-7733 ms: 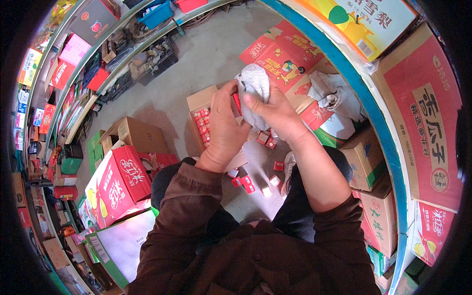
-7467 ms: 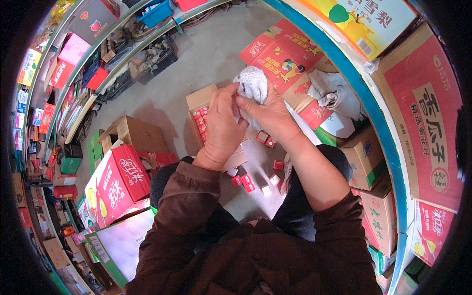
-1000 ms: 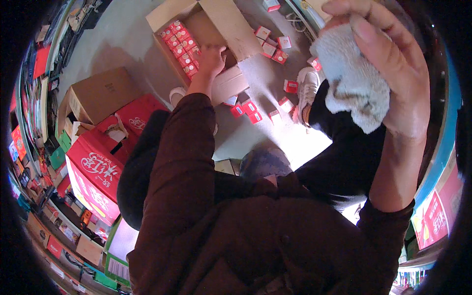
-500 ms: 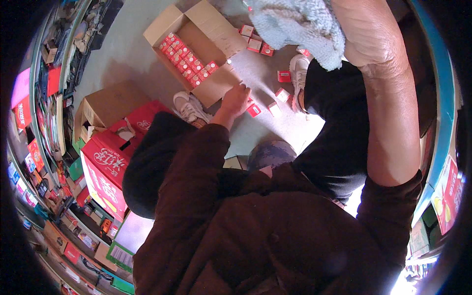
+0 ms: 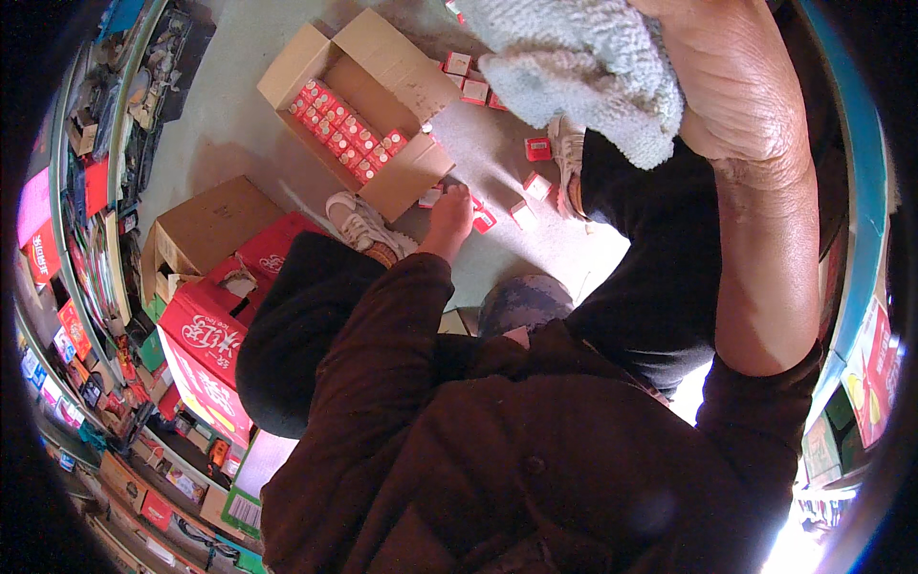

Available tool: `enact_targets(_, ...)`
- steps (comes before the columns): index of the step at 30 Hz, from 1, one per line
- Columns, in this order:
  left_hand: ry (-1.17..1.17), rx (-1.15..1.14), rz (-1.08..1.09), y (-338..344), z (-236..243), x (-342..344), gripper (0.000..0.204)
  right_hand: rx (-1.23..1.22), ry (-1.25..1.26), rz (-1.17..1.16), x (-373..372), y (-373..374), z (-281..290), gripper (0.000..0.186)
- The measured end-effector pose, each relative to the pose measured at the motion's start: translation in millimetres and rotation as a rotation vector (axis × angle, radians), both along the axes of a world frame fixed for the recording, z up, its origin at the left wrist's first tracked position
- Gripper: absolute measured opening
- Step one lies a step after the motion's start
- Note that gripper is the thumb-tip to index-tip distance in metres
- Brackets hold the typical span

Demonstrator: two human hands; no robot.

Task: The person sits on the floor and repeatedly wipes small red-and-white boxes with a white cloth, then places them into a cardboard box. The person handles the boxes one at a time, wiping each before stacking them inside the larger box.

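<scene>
My left hand (image 5: 449, 222) is low over the floor just in front of the carton, fingers curled downward. A small red-and-white box (image 5: 432, 197) lies against its far side and another red box (image 5: 482, 219) is close on its right. Its fingertips are hidden, so I cannot make out what they grip. My right hand (image 5: 732, 86) is raised near the camera at the upper right, bent round a pale blue-grey terry cloth (image 5: 588, 81) that hangs from it. The open cardboard carton (image 5: 368, 72) holds rows of small red boxes (image 5: 344, 134) along its left side.
More small red boxes (image 5: 473, 91) lie on the floor beside the carton and between my shoes (image 5: 359, 222). A red printed carton (image 5: 206, 325) and a brown cardboard box (image 5: 215, 225) stand left of my knee. Crowded shelves (image 5: 96, 220) line the left; a blue edge (image 5: 865, 191) curves along the right.
My left hand has drawn slightly back toward me, its fingers more curled; a small box now shows beside it. The cloth in my right hand has come lower. The view has shifted a little.
</scene>
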State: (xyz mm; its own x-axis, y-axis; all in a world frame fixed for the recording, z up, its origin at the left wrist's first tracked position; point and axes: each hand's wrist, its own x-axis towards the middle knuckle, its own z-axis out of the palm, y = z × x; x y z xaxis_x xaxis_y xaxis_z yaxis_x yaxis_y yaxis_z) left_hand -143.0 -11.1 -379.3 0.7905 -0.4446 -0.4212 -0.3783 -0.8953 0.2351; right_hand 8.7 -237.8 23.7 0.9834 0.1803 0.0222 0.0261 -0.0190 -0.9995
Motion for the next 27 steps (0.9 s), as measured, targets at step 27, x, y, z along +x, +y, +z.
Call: enact_targets(27,-0.522,-1.064,0.178,-29,378,124,0.048,0.868,0.246,-0.123,17,-15,25,0.037)
